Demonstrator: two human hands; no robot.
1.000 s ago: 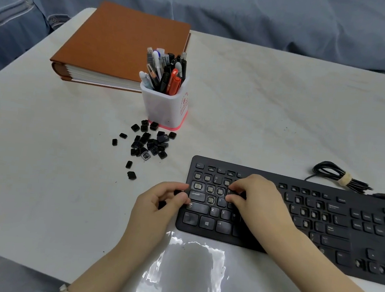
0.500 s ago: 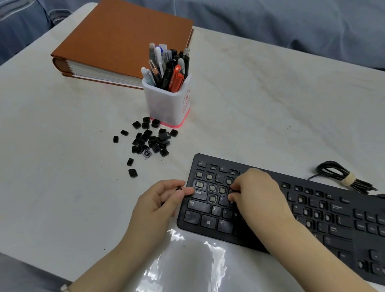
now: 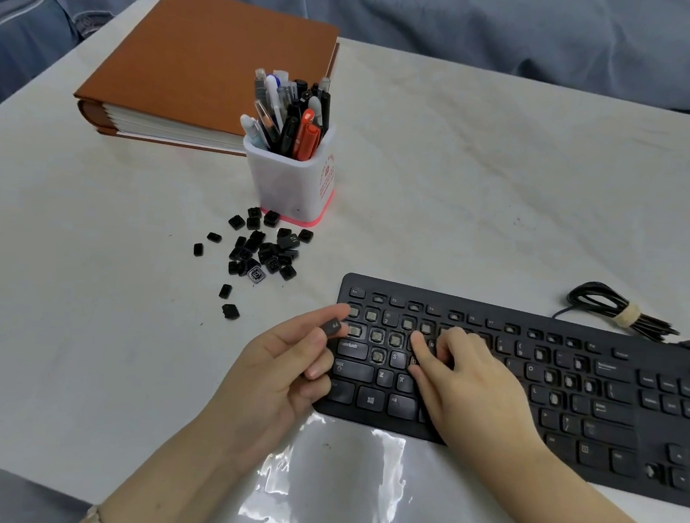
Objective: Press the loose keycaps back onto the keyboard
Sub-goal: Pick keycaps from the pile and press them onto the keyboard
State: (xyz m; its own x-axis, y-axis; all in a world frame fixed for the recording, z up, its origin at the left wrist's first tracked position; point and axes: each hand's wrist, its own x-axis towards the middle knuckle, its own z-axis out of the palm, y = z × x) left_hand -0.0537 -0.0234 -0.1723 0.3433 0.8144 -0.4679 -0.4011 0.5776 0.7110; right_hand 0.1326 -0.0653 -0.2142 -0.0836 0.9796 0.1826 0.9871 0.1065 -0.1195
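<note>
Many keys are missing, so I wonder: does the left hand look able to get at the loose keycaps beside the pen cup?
Probably yes: only bare table lies between the left hand and the loose keycaps, though it now pinches one keycap.

On the white counter (image 3: 492,183), the left hand (image 3: 281,365) pinched a black keycap (image 3: 331,327) between thumb and forefinger over the left edge of the black keyboard (image 3: 600,407). The right hand (image 3: 466,385) lay on the keys, its fingers (image 3: 421,346) pressing down near the R key among several bare switches. Loose keycaps (image 3: 263,252) lay scattered just beside a white pen holder (image 3: 296,183), which stood in front of a brown binder (image 3: 210,68), and a bundled cable (image 3: 619,311) lay behind the keyboard.
</note>
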